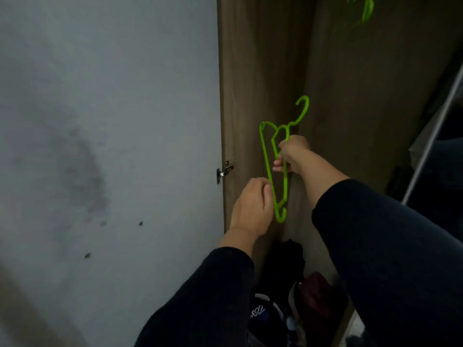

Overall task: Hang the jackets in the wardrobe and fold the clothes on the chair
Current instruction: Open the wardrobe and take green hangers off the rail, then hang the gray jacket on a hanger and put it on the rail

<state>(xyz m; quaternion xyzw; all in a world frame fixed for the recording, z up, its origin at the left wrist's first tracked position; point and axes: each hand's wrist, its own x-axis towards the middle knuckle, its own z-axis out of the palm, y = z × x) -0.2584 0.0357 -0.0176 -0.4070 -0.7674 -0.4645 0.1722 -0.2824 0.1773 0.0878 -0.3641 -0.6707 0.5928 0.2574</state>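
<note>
The right hand (292,152) grips a green plastic hanger (278,171) inside the open wardrobe (363,83), its fingers curled round one of the hanger's arms about midway. The hanger is turned nearly on end — its hook (303,106) points up and to the right, one shoulder end hangs at the bottom. The left hand (253,209) is just left of the hanger's lower part, fingers curled, the thumb and fingertips at the long bar; it seems to pinch that bar, though the exact contact is hard to make out.

Both arms wear dark sleeves (388,246) and reach forward from the near right.

To the left stands the pale inner face of the wardrobe door (100,121), smudged with a dark patch and a few small spots, held by a metal hinge (224,170) on the brown side panel (240,83). At the far top, more green hangers (367,8) hang — only their lower parts show.

Low in the wardrobe, beneath the hands, lies a heap of dark clothes (288,266), with a maroon piece (317,294) and a dark item bearing white printed digits (259,314). A pale edge (431,136) runs slantwise down the right side.
</note>
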